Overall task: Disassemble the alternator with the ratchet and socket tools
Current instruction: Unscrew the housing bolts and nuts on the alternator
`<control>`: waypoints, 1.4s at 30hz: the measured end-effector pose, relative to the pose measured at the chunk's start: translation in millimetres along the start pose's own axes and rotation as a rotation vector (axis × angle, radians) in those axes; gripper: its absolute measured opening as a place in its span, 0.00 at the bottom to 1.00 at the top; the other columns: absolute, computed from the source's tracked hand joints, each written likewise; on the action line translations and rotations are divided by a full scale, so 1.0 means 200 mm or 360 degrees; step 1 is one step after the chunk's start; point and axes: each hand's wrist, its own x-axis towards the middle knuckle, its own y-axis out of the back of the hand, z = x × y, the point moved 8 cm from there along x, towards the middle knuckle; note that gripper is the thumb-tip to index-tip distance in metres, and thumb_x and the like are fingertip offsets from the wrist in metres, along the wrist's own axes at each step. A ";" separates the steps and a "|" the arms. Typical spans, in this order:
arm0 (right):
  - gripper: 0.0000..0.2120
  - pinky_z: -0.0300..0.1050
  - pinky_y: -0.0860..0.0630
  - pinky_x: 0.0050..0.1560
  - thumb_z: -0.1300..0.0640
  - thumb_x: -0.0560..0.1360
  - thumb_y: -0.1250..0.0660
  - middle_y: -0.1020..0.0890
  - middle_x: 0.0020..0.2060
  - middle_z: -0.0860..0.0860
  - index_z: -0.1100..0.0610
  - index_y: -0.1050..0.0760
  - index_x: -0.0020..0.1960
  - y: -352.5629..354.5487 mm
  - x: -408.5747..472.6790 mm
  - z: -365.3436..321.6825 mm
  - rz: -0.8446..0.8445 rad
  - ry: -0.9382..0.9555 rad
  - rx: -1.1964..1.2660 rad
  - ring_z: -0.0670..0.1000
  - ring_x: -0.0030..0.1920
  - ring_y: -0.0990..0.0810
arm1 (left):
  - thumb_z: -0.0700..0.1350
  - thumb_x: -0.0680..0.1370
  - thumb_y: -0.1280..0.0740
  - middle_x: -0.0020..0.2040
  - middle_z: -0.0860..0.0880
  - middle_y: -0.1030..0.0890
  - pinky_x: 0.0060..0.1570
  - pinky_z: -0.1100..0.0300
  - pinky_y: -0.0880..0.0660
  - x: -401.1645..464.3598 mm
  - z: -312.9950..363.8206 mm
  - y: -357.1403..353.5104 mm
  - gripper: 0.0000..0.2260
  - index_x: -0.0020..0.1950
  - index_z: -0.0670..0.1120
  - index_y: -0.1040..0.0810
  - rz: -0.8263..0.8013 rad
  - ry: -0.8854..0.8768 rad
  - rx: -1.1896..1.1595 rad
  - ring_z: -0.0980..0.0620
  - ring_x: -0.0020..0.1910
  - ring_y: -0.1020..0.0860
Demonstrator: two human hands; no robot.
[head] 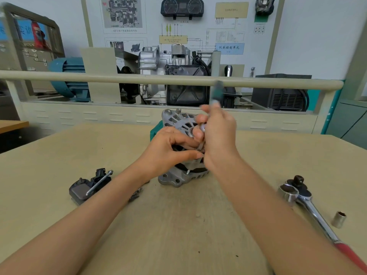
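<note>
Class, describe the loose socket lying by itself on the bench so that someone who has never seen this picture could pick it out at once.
Start at the beige workbench and go to its right side, where the ratchet with the red handle lies. Just right of its chrome shaft lies the loose socket, a short silver cylinder with its open end facing up. Unlike the larger socket beside the ratchet head, it is small and touches nothing.

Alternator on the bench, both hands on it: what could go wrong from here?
1. The alternator stands on edge, steadied only by the left hand; it may tip under the tool force.
2. The right hand holds a blurred driver close to the left fingers; a slip could jab them.
3. The loose socket lies near the table edge and might roll off.
</note>
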 end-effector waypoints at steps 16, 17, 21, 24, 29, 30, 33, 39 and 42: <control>0.14 0.34 0.41 0.17 0.52 0.82 0.47 0.32 0.22 0.46 0.59 0.27 0.47 -0.07 0.01 0.01 -0.0347 -0.0164 -0.0221 0.43 0.16 0.39 | 0.42 0.67 0.26 0.38 0.62 0.19 0.47 0.75 0.30 -0.01 -0.02 -0.01 0.09 0.45 0.52 0.17 -0.0020 0.0060 -0.0039 0.68 0.43 0.24; 0.14 0.34 0.40 0.18 0.52 0.83 0.48 0.30 0.24 0.47 0.57 0.29 0.45 0.00 0.01 0.00 -0.0049 0.0016 -0.0118 0.43 0.17 0.37 | 0.43 0.66 0.26 0.36 0.65 0.20 0.46 0.75 0.31 -0.01 -0.02 -0.01 0.08 0.44 0.52 0.16 -0.0011 0.0056 -0.0016 0.69 0.42 0.24; 0.15 0.34 0.37 0.20 0.52 0.83 0.52 0.29 0.27 0.50 0.55 0.36 0.42 0.08 -0.01 0.01 0.0309 0.0065 0.0192 0.46 0.20 0.35 | 0.50 0.65 0.25 0.36 0.68 0.21 0.52 0.64 0.34 -0.02 -0.05 0.00 0.07 0.41 0.59 0.18 0.0055 0.0179 0.0098 0.64 0.45 0.27; 0.15 0.34 0.40 0.19 0.52 0.83 0.48 0.31 0.19 0.46 0.58 0.32 0.43 0.01 0.03 0.00 -0.0078 -0.0178 -0.0120 0.45 0.17 0.38 | 0.49 0.65 0.24 0.37 0.68 0.23 0.50 0.60 0.35 -0.02 -0.06 0.01 0.13 0.37 0.68 0.23 0.0097 0.0252 0.0181 0.58 0.48 0.30; 0.16 0.35 0.44 0.20 0.51 0.82 0.49 0.36 0.19 0.44 0.57 0.26 0.51 -0.14 -0.01 0.02 -0.1006 -0.0493 -0.0531 0.41 0.16 0.42 | 0.46 0.68 0.25 0.44 0.67 0.23 0.62 0.53 0.32 -0.02 -0.07 0.01 0.12 0.39 0.66 0.19 0.0046 0.0282 0.0109 0.58 0.54 0.29; 0.16 0.34 0.44 0.21 0.50 0.82 0.49 0.36 0.19 0.44 0.57 0.25 0.52 -0.15 -0.02 0.03 -0.1099 -0.0541 -0.0542 0.41 0.16 0.42 | 0.46 0.68 0.25 0.44 0.68 0.23 0.63 0.52 0.33 -0.02 -0.07 0.01 0.11 0.40 0.64 0.19 0.0037 0.0277 0.0112 0.59 0.54 0.29; 0.16 0.34 0.44 0.20 0.50 0.81 0.48 0.36 0.18 0.43 0.56 0.25 0.53 -0.16 -0.03 0.05 -0.1171 -0.0591 -0.0487 0.41 0.15 0.42 | 0.50 0.67 0.25 0.44 0.67 0.22 0.63 0.51 0.33 -0.02 -0.05 0.00 0.08 0.40 0.64 0.18 0.0014 0.0250 0.0090 0.60 0.52 0.28; 0.14 0.34 0.43 0.19 0.52 0.81 0.44 0.32 0.21 0.45 0.59 0.25 0.48 -0.08 0.00 0.00 -0.0539 -0.0141 -0.0231 0.43 0.16 0.39 | 0.54 0.64 0.29 0.40 0.61 0.20 0.58 0.50 0.31 -0.02 -0.03 0.01 0.07 0.40 0.64 0.20 0.0054 0.0225 0.0056 0.57 0.48 0.27; 0.12 0.35 0.36 0.22 0.55 0.82 0.48 0.28 0.27 0.48 0.55 0.31 0.43 0.05 -0.03 -0.03 0.0195 0.0223 -0.0137 0.44 0.20 0.33 | 0.52 0.64 0.28 0.38 0.69 0.22 0.56 0.53 0.32 -0.02 -0.03 0.00 0.07 0.39 0.63 0.21 0.0030 0.0220 0.0074 0.65 0.45 0.28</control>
